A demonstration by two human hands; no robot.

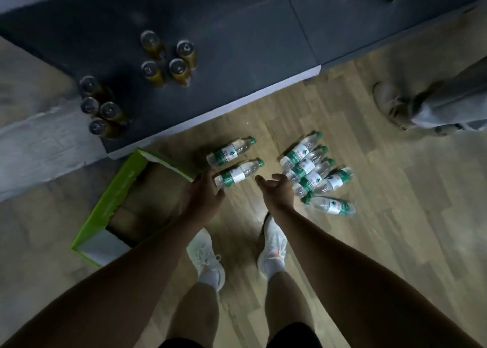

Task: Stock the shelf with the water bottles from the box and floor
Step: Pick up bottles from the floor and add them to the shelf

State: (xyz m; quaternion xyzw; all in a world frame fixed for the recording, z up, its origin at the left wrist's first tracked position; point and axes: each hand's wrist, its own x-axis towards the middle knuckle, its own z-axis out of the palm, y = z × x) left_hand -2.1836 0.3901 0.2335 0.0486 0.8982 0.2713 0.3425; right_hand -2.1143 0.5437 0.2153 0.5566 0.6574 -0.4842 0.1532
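Observation:
Clear water bottles with green caps and green-white labels lie on the wooden floor. Two lie side by side in front of the shelf: the farther bottle (231, 150) and the nearer bottle (238, 175). My left hand (203, 196) grips the base end of the nearer one. My right hand (276, 192) hovers just right of it with fingers loosely spread, holding nothing. A pile of several more bottles (313, 171) lies to the right, and one bottle (330, 205) lies crosswise at the pile's near end. The dark low shelf (237, 58) runs across the top.
A green cardboard box (116, 202) stands open on the floor at left, against the shelf corner. Several amber bottles (168, 58) and another group (101, 108) stand on the shelf. Another person's shoe and trouser leg (421, 105) are at the right. My white shoes (272, 245) are below.

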